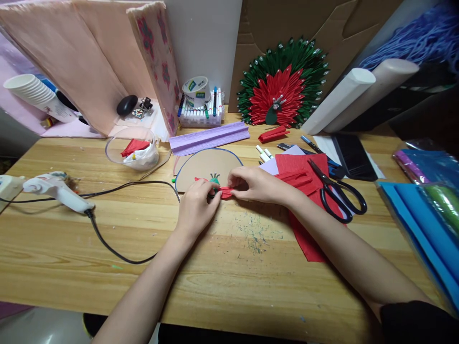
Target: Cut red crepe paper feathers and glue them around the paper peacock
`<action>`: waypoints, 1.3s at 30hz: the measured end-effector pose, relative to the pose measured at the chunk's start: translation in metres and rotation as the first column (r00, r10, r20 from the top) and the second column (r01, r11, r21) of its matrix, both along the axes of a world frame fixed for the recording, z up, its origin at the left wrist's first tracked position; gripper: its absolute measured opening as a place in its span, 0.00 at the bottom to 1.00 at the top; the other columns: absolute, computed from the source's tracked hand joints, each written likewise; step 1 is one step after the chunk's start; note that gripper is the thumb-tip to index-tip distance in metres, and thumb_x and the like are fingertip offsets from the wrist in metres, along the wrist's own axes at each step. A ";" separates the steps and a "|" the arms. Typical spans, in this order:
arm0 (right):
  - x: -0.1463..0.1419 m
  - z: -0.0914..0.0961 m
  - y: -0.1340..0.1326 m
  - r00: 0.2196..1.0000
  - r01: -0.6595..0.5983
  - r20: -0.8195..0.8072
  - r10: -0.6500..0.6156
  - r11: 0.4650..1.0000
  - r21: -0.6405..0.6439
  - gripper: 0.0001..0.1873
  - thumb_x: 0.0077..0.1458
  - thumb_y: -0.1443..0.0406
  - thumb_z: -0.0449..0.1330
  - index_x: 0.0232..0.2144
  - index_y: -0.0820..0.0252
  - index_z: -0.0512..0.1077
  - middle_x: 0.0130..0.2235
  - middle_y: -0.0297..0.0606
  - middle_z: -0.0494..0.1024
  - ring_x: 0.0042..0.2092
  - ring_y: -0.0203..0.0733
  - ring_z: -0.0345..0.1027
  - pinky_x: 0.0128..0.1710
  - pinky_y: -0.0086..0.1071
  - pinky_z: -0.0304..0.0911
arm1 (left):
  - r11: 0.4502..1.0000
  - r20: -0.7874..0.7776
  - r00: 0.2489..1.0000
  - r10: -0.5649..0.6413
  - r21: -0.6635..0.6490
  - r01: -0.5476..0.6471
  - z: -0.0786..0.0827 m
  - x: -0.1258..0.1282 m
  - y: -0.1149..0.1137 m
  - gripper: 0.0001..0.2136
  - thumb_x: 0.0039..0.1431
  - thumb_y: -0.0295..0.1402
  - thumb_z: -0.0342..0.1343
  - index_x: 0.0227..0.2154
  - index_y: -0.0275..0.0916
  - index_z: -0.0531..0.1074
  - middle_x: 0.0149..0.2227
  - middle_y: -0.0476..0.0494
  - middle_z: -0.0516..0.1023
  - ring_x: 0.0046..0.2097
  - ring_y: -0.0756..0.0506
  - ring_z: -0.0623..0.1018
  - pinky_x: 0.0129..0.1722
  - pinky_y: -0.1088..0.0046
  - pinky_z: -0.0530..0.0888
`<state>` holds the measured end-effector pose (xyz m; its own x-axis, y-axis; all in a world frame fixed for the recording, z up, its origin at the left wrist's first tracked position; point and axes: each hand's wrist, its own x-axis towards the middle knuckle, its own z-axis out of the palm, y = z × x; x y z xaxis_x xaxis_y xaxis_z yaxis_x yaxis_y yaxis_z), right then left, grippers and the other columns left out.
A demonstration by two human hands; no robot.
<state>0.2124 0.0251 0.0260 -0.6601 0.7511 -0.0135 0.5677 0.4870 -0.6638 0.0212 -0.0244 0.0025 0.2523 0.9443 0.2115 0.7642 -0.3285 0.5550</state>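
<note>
My left hand (199,203) and my right hand (253,184) pinch a small strip of red crepe paper (225,192) between them, at the near edge of a round cardboard piece (193,165) with a blue outline. Just behind my left fingers a small green peacock head (214,179) with a crest shows on the cardboard; its lower part is hidden. By my right forearm lie red crepe paper sheets (304,162) and cut strips, with black-handled scissors (337,191) on top, partly spread.
A white glue gun (59,191) with a black cord lies at left. Behind it stands a clear bowl (111,153) with scraps. Purple crepe paper (210,138), a box of markers (202,114) and a finished green-and-red paper peacock (283,86) are at the back. Blue packets (419,220) lie at right.
</note>
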 end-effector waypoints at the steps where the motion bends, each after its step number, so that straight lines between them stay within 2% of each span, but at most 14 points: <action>1: -0.001 -0.001 -0.001 1.000 -0.002 -0.004 0.002 1.000 0.006 0.03 0.50 0.69 0.58 0.31 0.61 0.68 0.30 0.35 0.73 0.30 0.35 0.63 0.30 0.28 0.56 | 1.000 0.005 1.000 -0.003 -0.003 0.003 0.000 0.000 0.000 0.05 0.58 0.31 0.52 0.35 0.39 0.72 0.31 0.46 0.72 0.36 0.47 0.71 0.35 0.73 0.67; 12: -0.002 -0.006 0.000 1.000 -0.029 0.000 0.029 0.997 0.069 0.01 0.50 0.70 0.57 0.29 0.62 0.69 0.29 0.35 0.70 0.31 0.35 0.61 0.30 0.27 0.54 | 0.998 0.099 0.995 -0.001 -0.058 0.007 -0.003 0.001 0.002 0.05 0.56 0.29 0.53 0.34 0.39 0.72 0.30 0.48 0.71 0.34 0.49 0.70 0.33 0.75 0.65; 16: 0.002 -0.003 0.002 0.999 -0.049 -0.021 0.049 0.999 -0.005 0.03 0.50 0.68 0.59 0.30 0.62 0.69 0.29 0.35 0.71 0.30 0.34 0.61 0.29 0.27 0.55 | 0.997 0.108 0.993 0.044 -0.063 -0.037 -0.005 0.004 0.001 0.05 0.57 0.33 0.54 0.33 0.39 0.72 0.30 0.49 0.71 0.34 0.49 0.70 0.32 0.75 0.64; 21: 0.006 -0.007 0.009 0.998 0.027 -0.052 -0.032 0.995 -0.100 0.03 0.53 0.68 0.55 0.29 0.61 0.69 0.28 0.34 0.72 0.29 0.34 0.63 0.30 0.28 0.57 | 0.991 0.097 0.988 0.121 -0.073 -0.114 -0.009 0.009 0.001 0.06 0.55 0.37 0.56 0.29 0.40 0.71 0.29 0.50 0.72 0.33 0.50 0.71 0.30 0.75 0.63; 29: 0.008 -0.021 0.017 0.983 0.099 -0.132 -0.130 0.971 -0.217 0.07 0.54 0.63 0.55 0.30 0.62 0.70 0.28 0.35 0.74 0.30 0.36 0.66 0.32 0.30 0.59 | 0.990 0.115 0.986 0.121 -0.086 -0.111 -0.010 0.009 0.002 0.06 0.54 0.36 0.56 0.29 0.40 0.71 0.29 0.49 0.72 0.33 0.49 0.71 0.31 0.75 0.63; 34: 0.008 -0.029 0.020 0.960 0.123 -0.206 -0.189 0.948 -0.294 0.09 0.53 0.61 0.56 0.30 0.62 0.70 0.29 0.35 0.73 0.31 0.36 0.66 0.31 0.30 0.60 | 0.987 0.146 0.981 0.131 -0.108 -0.115 -0.005 0.006 -0.001 0.05 0.53 0.36 0.58 0.31 0.41 0.71 0.29 0.50 0.72 0.32 0.50 0.70 0.30 0.76 0.63; 36: 0.008 -0.030 0.020 0.948 0.137 -0.230 -0.220 0.934 -0.330 0.09 0.53 0.60 0.56 0.30 0.62 0.69 0.29 0.35 0.73 0.30 0.36 0.65 0.30 0.30 0.59 | 0.980 0.164 0.970 0.179 -0.117 -0.161 -0.001 0.001 -0.002 0.05 0.53 0.35 0.57 0.31 0.41 0.72 0.29 0.51 0.72 0.31 0.50 0.71 0.29 0.76 0.64; 39: 0.005 -0.028 0.018 0.935 0.153 -0.254 -0.246 0.929 -0.337 0.10 0.53 0.60 0.56 0.29 0.62 0.69 0.28 0.35 0.72 0.30 0.36 0.65 0.30 0.30 0.59 | 0.950 0.178 0.934 0.310 -0.101 -0.296 0.006 -0.014 0.002 0.06 0.56 0.36 0.54 0.33 0.40 0.72 0.32 0.49 0.73 0.31 0.50 0.72 0.31 0.74 0.67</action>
<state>0.2174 0.0428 -0.0016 -0.5071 0.8563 -0.0976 0.3937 0.1294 -0.9101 0.0076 -0.0228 0.0085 -0.0863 0.9838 0.1569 0.6999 -0.0522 0.7123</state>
